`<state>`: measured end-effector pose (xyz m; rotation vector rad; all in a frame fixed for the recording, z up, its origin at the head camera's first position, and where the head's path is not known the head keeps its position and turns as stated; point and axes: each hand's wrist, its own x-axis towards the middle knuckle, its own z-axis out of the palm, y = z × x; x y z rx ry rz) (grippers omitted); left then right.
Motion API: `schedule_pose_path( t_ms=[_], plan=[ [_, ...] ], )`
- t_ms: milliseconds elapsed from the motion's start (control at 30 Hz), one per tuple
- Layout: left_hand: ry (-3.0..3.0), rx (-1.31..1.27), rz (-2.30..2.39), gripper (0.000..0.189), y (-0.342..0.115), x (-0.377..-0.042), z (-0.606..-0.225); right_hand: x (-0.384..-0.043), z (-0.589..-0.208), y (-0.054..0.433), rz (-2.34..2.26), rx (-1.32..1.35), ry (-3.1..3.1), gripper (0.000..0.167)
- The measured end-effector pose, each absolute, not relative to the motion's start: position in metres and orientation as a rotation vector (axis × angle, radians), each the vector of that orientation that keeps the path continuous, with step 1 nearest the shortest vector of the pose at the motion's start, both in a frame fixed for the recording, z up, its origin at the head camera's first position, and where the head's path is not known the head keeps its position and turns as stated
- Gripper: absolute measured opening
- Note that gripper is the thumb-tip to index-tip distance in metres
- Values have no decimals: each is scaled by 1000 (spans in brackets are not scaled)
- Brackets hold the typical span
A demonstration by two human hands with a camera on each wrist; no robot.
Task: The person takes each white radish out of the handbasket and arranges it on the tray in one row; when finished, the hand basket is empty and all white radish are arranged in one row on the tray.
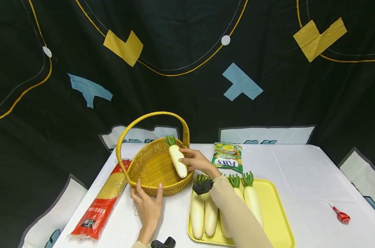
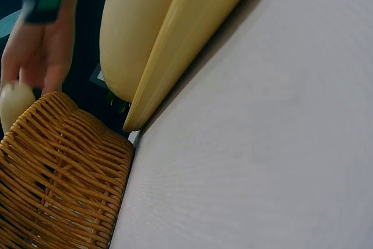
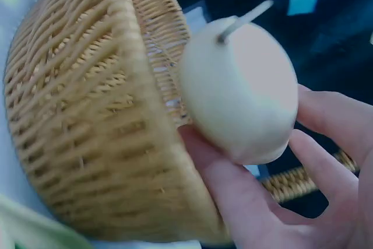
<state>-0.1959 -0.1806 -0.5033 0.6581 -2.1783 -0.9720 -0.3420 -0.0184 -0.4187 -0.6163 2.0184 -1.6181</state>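
Note:
A toy white radish (image 1: pixel 177 160) with green leaf stubs leans over the right side of the wicker basket (image 1: pixel 175 188), leaves pointing up and away. My right hand (image 1: pixel 197 161) pinches it between fingers and thumb. The right wrist view shows the radish's root end (image 3: pixel 239 91) close up, beside the basket's rim (image 3: pixel 145 103). At the basket's near side, my left hand (image 1: pixel 150 206) touches the rim with extended thumb and fingers. Several more white radishes (image 1: pixel 197 213) lie on a yellow tray (image 1: pixel 272 206), partly hidden by my right forearm.
A red and yellow long packet (image 1: pixel 97 210) lies left of the basket. Behind the tray is a green Fox's candy bag (image 1: pixel 227 156). A red lollipop (image 1: pixel 342 217) lies at the far right of the white table (image 1: pixel 302 172). The basket's tall handle (image 1: pixel 162 113) arches upward.

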Motion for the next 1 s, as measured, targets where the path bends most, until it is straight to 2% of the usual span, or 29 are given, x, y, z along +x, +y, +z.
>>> schedule_pose_path(
  t_ms=[367, 667, 1000],
  plan=[
    [-2172, 671, -970, 85, -182, -195, -503, -325, -402, 40, -1671, -667, 1950, 54],
    [-2192, 654, -965, 85, -180, -197, -504, -304, -385, 122, -1565, -650, 2111, 56],
    [-2197, 646, -976, 85, -180, -197, -503, -271, -402, 210, -1550, -457, 2275, 59]
  ],
)
